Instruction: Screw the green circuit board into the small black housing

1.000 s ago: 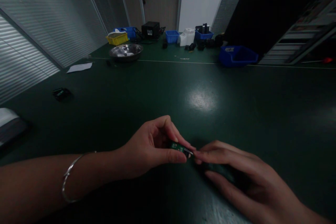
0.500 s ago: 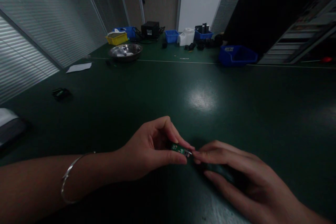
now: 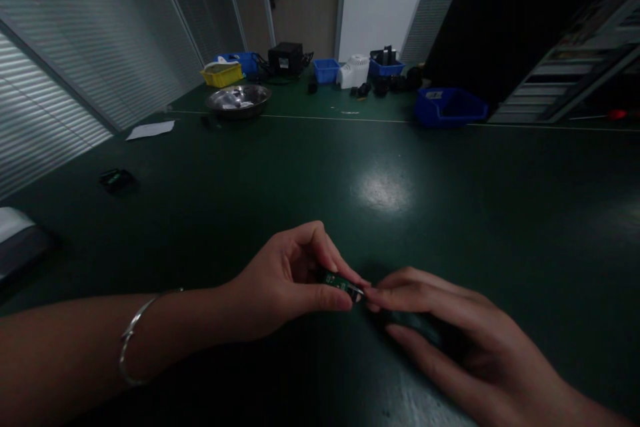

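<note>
The left hand point(image 3: 293, 280) grips a small green circuit board point(image 3: 337, 280) by its long edges, thumb on the near side and fingers on the far side. The board sits low over the tabletop point(image 3: 300, 173), towards its near edge and roughly midway between the left and right edges; whether it touches the surface cannot be told. Its component face is partly visible, and a narrow shiny part point(image 3: 357, 291) shows at the end facing the right hand point(image 3: 465, 327). That hand's foremost fingertips meet this end, while its thumb stands apart, lower down — whether the fingers pinch anything tiny there is hidden.

To work this end well, the left grip should be firm but light, pressing on the board's edges rather than its components. The right fingertips would do best to push in line with the board's length, with small, even pressure; a sideways shove could twist the board or bend the shiny part. Resting both wrists on the tabletop would likely steady things — and in this dim light, tilting the end towards the eyes should help alignment.
</note>
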A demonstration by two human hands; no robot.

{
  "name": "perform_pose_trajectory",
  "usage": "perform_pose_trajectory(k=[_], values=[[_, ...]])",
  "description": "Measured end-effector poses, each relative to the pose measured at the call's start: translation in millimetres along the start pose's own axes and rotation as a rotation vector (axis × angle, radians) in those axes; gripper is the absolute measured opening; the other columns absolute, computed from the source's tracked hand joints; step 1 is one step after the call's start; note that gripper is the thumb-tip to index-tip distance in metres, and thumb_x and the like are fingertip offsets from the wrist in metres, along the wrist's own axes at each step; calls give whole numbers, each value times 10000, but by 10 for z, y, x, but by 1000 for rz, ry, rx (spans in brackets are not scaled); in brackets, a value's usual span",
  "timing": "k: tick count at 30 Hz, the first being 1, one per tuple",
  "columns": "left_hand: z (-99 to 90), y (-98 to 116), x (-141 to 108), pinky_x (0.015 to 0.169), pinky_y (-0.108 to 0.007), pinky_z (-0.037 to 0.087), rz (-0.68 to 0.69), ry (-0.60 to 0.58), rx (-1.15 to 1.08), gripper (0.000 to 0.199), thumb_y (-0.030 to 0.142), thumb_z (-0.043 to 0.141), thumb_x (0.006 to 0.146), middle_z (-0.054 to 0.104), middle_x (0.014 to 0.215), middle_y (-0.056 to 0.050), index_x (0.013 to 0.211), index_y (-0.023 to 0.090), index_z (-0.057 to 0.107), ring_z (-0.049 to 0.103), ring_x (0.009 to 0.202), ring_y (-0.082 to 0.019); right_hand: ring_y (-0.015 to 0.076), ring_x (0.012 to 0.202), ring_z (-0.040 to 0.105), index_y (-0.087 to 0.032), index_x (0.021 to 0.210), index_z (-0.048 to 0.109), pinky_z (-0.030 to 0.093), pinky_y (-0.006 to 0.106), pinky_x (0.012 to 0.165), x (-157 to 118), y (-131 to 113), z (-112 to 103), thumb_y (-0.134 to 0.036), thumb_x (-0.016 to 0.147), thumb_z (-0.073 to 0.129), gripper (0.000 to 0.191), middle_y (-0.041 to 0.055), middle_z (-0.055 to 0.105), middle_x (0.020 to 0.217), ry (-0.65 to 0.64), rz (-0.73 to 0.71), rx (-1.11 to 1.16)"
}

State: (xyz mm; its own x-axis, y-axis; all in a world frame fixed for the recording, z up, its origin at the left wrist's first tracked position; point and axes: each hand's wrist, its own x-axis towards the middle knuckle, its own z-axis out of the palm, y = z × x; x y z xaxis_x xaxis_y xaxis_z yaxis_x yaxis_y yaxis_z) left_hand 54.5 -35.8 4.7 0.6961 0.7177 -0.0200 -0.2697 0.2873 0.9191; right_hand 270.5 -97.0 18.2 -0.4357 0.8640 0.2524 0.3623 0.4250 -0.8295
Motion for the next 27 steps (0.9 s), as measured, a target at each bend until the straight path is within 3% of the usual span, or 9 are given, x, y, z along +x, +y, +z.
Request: perform_pose_trajectory(k=[10, 17, 27], values=[[15, -6, -6, 819, -287, 522, 6, 28, 37, 279, -34, 723, 704, 710, 895, -30, 798, 131, 519, 680, 874, -133, 128, 913, 672, -311, 1153, 621, 559, 185, 778, -6, 2, -2, -15, 822, 583, 446, 3, 678, 974, -21, -5, 0], [-31, -8, -3, 771, -264, 530, -23, -40, 7, 287, -48, 718, 700, 709, 896, -35, 803, 128, 515, 681, 838, -126, 117, 928, 664, -334, 1152, 614, 552, 175, 789, -11, 2, 3, -13, 830, 571, 457, -11, 671, 1000, -42, 16, 44], [34, 16, -34, 764, -227, 506, -18, 27, 151, 269, 27, 750, 713, 677, 885, -6, 851, 137, 547, 652, 822, -100, 143, 995, 660, -346, 1177, 605, 560, 189, 790, -17, 27, 0, -22, 827, 587, 476, -5, 682, 1026, -29, 27, 44]])
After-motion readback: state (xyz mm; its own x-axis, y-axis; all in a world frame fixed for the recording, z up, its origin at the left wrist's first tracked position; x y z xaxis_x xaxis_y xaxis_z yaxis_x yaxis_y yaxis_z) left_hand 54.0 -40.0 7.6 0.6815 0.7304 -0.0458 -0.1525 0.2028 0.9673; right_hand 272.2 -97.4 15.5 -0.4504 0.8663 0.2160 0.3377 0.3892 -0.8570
